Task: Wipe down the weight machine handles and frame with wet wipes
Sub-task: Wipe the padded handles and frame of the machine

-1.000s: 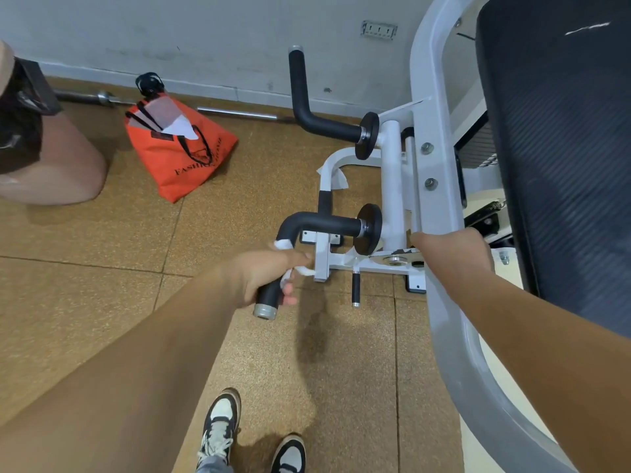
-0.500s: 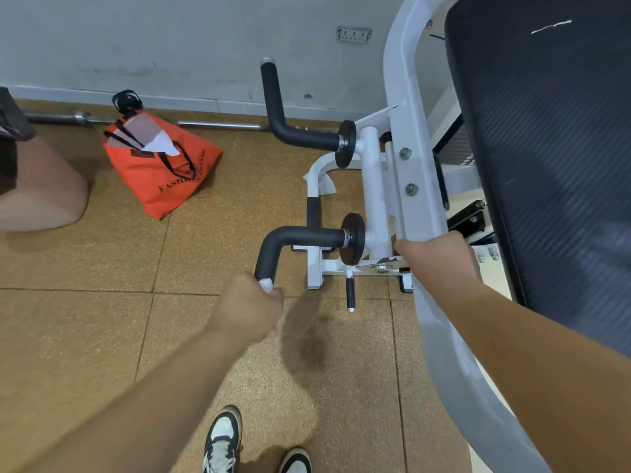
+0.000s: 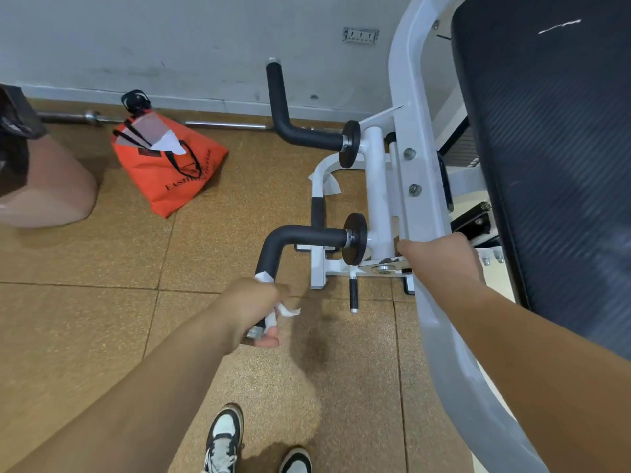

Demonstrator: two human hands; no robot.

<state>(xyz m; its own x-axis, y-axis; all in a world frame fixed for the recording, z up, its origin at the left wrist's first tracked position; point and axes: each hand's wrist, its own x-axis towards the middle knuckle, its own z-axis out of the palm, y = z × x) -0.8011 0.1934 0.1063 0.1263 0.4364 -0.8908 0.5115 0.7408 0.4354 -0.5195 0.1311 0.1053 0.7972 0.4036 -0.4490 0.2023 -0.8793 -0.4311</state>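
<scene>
Got the wet wipe [image 3: 288, 311] bunched inside the left hand [image 3: 254, 310], wrapped round the lower end of the near black handle [image 3: 307, 233]. Only white scraps poking out above and below the fist. Looks thin, limp and damp, so probably tears or slips off if pinched by a corner. Better to hold it as a pad right round the bar and let the fist do the rubbing.

Handle itself: stiff bent tube, matte rubbery-looking sleeve, metal cap just under the left fingers, so plenty to squeeze against.

Off to the right of that fist, right hand [image 3: 440, 259] clamped on the white frame [image 3: 423, 172], fingers hidden round the far side, bracing by the look of it. Beyond both hands, second handle [image 3: 283, 107] sticking up, probably next in line. Right of the right hand, big black pad [image 3: 546, 165]. Way left of the left hand, orange tote bag [image 3: 164, 175] and a barbell [image 3: 222, 125] along the wall.
</scene>
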